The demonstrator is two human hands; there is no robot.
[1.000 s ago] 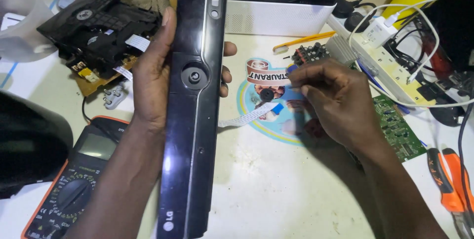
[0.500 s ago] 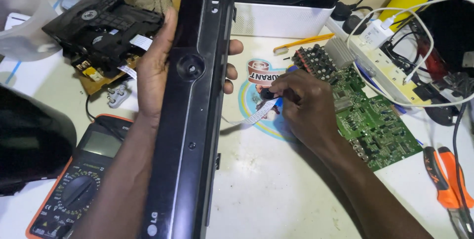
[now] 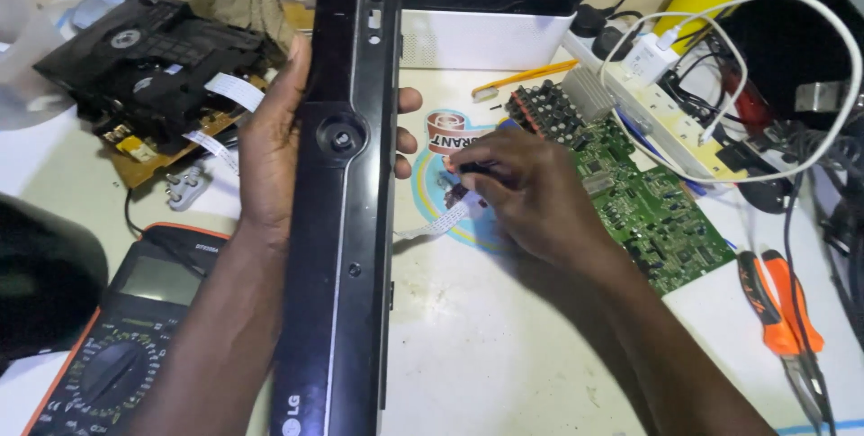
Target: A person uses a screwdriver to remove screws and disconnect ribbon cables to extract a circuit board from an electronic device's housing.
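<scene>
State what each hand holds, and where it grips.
Left hand clasps the long black front panel around its middle. Right hand pinches the end of the white ribbon cable.

This is an electronics repair bench. A bare green circuit board (image 3: 648, 206) lies right of centre, an orange-cased multimeter (image 3: 117, 346) sits at lower left, and a dismantled disc drive mechanism (image 3: 148, 58) rests at upper left. Orange-handled pliers (image 3: 783, 310) lie at lower right, below a power strip (image 3: 670, 121) tangled with cables.
</scene>
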